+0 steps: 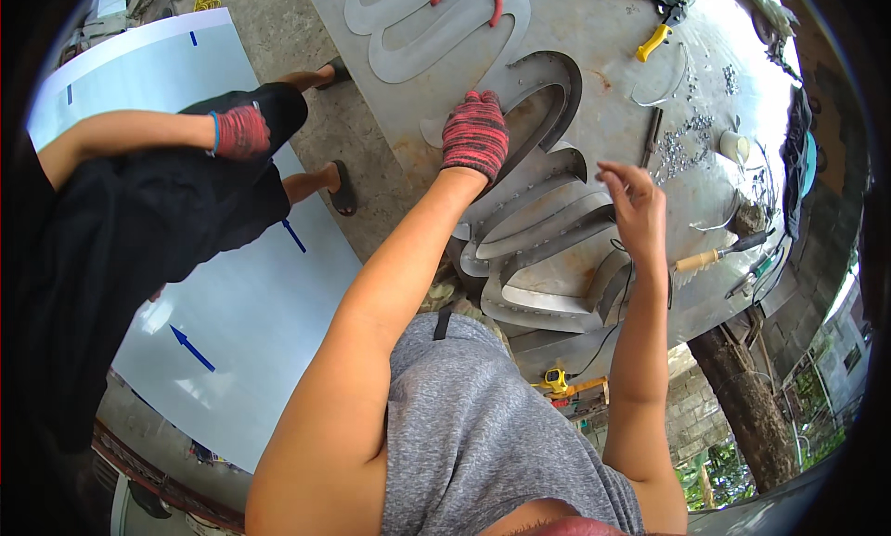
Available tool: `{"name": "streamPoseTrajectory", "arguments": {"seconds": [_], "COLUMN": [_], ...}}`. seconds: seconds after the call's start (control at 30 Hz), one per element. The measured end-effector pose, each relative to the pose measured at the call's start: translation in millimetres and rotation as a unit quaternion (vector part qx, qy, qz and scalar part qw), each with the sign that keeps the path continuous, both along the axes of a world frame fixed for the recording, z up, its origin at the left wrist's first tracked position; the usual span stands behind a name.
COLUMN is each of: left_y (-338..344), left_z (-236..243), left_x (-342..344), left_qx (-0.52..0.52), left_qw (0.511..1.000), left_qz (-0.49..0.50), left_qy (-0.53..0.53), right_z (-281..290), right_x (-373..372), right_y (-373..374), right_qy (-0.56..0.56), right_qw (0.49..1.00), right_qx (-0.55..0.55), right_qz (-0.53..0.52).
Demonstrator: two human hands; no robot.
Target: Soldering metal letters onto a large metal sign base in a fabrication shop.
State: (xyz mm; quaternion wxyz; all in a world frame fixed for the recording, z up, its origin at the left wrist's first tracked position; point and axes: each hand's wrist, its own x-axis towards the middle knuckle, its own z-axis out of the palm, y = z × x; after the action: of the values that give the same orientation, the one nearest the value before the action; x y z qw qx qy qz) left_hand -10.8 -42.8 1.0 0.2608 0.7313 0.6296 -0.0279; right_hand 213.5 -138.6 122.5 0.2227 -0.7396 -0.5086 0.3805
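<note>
My left hand (473,139), in a red-and-black knit glove, has its fingers closed on a curved metal letter shape (548,95) with a raised strip wall. My bare right hand (631,197) is raised at the right of the shapes, loosely curled, thumb and forefinger apart, with no held object visible. More walled metal pieces (538,299) lie below my hands, some with small bumps along their strips. A thin black cable runs below my right hand. Flat cut metal shapes (408,58) lie at the top, under red-handled pliers (492,2).
The metal worktable (594,35) holds yellow-handled snips (654,42), scattered small bits (687,132), a white cup (733,146) and a wooden-handled tool (701,258). At left, a person in black (167,193) with one gloved hand is beside a large white sheet (260,350). A tree trunk (742,397) stands at lower right.
</note>
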Motion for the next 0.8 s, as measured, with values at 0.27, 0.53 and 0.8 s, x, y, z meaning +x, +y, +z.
{"name": "streamPoseTrajectory", "arguments": {"seconds": [0.27, 0.53, 0.8], "left_y": [1.0, 2.5, 2.6], "left_z": [-0.3, 11.2, 10.9], "left_x": [-3.1, 5.4, 4.9], "left_qx": [-0.016, -0.03, -0.019], "left_qw": [1.0, 1.0, 1.0], "left_qz": [-0.008, 0.009, 0.011], "left_qy": [-0.009, 0.002, 0.006], "right_z": [66.6, 130.9, 155.9], "right_x": [-87.0, -124.6, -127.9], "right_y": [-131.3, -179.7, -193.7], "right_qy": [0.013, 0.037, 0.053], "right_qw": [0.962, 0.923, 0.937], "right_qx": [-0.018, 0.011, 0.046], "right_qz": [0.274, 0.382, 0.341]}}
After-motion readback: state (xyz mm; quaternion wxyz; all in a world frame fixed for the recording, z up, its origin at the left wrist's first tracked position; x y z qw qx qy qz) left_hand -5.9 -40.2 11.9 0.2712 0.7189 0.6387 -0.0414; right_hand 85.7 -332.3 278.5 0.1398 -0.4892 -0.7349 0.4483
